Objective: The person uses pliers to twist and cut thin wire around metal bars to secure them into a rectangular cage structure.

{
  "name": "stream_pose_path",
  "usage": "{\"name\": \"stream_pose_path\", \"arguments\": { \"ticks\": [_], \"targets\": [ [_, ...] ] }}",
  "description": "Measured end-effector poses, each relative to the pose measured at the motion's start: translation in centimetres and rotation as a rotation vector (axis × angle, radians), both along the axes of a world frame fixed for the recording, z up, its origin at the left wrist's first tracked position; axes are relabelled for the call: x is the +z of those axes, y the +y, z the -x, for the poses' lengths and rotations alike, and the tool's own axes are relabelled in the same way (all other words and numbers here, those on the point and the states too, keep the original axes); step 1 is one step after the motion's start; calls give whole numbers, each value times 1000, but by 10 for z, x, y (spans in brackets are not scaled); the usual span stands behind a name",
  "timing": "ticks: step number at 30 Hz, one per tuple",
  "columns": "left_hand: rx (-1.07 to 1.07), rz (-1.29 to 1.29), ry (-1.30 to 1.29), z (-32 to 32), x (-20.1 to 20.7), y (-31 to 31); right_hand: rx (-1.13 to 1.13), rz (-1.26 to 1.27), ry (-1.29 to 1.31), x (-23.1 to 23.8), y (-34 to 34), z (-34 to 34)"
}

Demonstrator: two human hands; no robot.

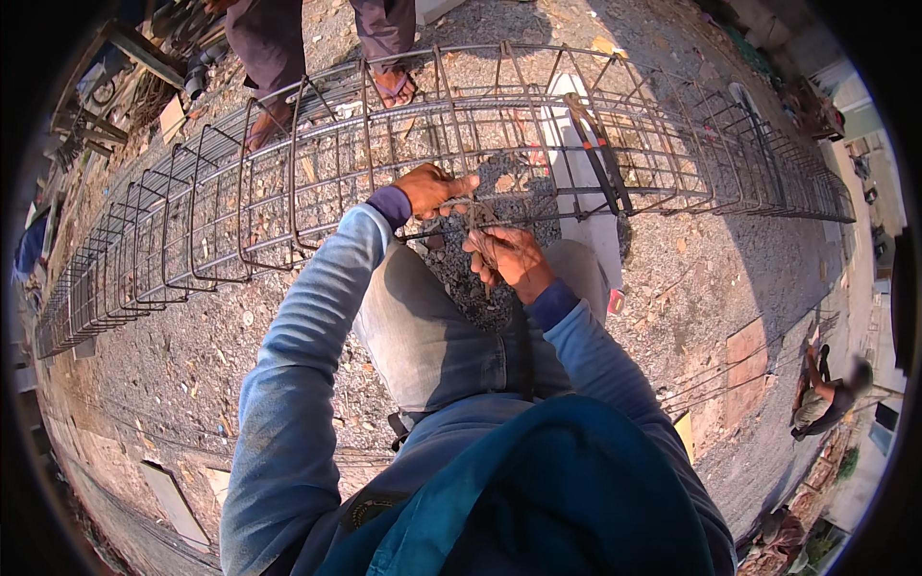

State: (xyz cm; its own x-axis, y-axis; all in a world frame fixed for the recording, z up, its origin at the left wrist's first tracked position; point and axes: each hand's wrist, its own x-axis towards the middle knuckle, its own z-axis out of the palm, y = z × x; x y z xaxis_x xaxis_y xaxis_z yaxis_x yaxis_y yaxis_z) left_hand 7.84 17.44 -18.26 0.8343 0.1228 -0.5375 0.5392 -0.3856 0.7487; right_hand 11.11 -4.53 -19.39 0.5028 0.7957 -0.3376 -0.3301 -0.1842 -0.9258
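Note:
A long cage of steel rebar with square stirrups stretches across in front of me. My left hand is at its near side, fingers curled and thumb pointing right, closed on a small tangle of thin brownish tie wire. Just below and to the right, my right hand pinches the lower part of the wire between thumb and fingers. Long-handled nippers with black and red handles lie to the right of my hands, across the cage bars and over a white board.
Another person's sandalled foot is beyond the cage, with the other foot by its bars. Gravelly ground surrounds my knees. A small red object lies by my right knee. Another person is far right.

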Motion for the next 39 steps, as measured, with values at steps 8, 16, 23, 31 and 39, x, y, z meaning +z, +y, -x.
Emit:
{"name": "stream_pose_path", "arguments": {
  "ticks": [8, 16, 23, 31, 39],
  "targets": [
    [31, 30, 19, -1, -16, 5, -487, 390, -1700, 32, -43, -121],
    [-63, -119, -74, -3, -16, 0, 43, 1075, -1322, 45, -17, -178],
    [-49, -102, -74, -3, -18, 0, 29, 1083, -1283, 37, -26, -194],
    [-31, -50, -120, -4, -23, 2, -112, 865, -1464, 27, -47, -179],
    [-52, -43, -98, -3, -18, 2, -784, -245, -1002, 67, -90, -89]
  ]
}}
